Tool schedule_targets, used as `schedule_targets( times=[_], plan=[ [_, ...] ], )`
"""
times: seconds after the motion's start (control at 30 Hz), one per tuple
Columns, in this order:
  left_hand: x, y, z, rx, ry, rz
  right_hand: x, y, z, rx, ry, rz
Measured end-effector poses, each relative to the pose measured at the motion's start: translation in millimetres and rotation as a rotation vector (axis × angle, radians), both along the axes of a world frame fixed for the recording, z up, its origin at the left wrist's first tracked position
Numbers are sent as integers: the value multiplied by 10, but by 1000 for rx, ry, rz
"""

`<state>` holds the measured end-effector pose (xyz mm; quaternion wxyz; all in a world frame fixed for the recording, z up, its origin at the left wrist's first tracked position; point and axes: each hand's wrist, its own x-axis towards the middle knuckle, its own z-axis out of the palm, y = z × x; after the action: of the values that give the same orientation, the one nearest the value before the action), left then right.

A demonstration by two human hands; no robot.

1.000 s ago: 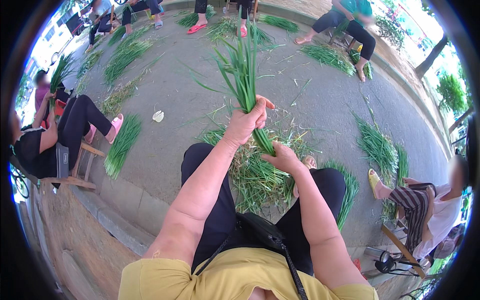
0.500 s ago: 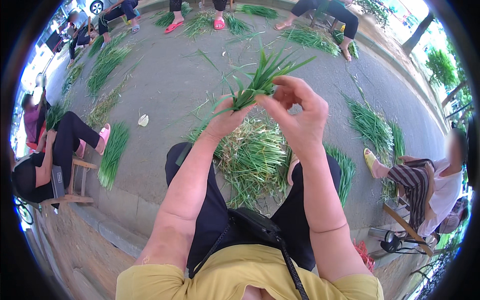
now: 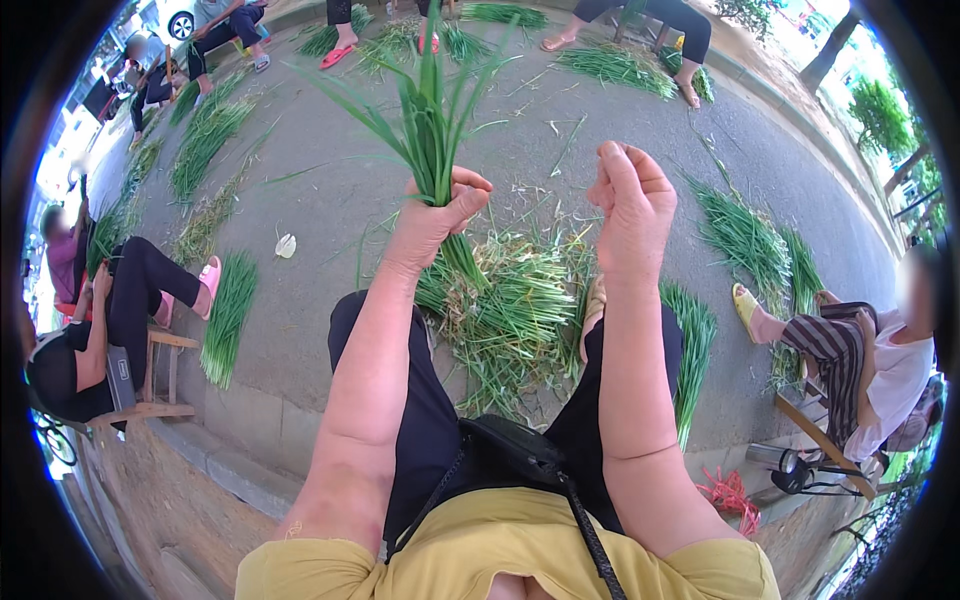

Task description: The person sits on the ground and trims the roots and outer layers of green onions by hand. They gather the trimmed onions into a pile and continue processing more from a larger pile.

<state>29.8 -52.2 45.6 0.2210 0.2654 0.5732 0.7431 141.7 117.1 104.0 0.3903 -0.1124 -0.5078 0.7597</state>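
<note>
The left hand [image 3: 435,225] grips a bunch of long green stalks [image 3: 428,135] above the far-left edge of the loose pile [image 3: 515,325]. The right hand [image 3: 637,205], raised to the pile's far right, is curled in; whether it pinches anything, I cannot tell. Right of the pile lies another green bundle [image 3: 692,340].

Grey pavement [image 3: 330,222] in daylight, stone kerb [image 3: 232,478], wooden stool [image 3: 150,411], leaning tree trunk [image 3: 832,52].
</note>
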Motion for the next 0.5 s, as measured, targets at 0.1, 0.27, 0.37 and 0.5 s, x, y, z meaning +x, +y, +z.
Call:
schedule_targets(
  times=[0.1,0.27,0.37,0.5],
  plan=[
    [-9,-42,-14,7,-26,10,21,63,-21,19,18,-5],
    [15,11,-24,-74,1,22,72,-50,15,147,23,-1],
    [53,44,-16,-137,74,31,79,-239,68,445,-45,4],
    [72,107,-96,-127,170,33,65,-407,111,664,-102,-44]
  ],
)
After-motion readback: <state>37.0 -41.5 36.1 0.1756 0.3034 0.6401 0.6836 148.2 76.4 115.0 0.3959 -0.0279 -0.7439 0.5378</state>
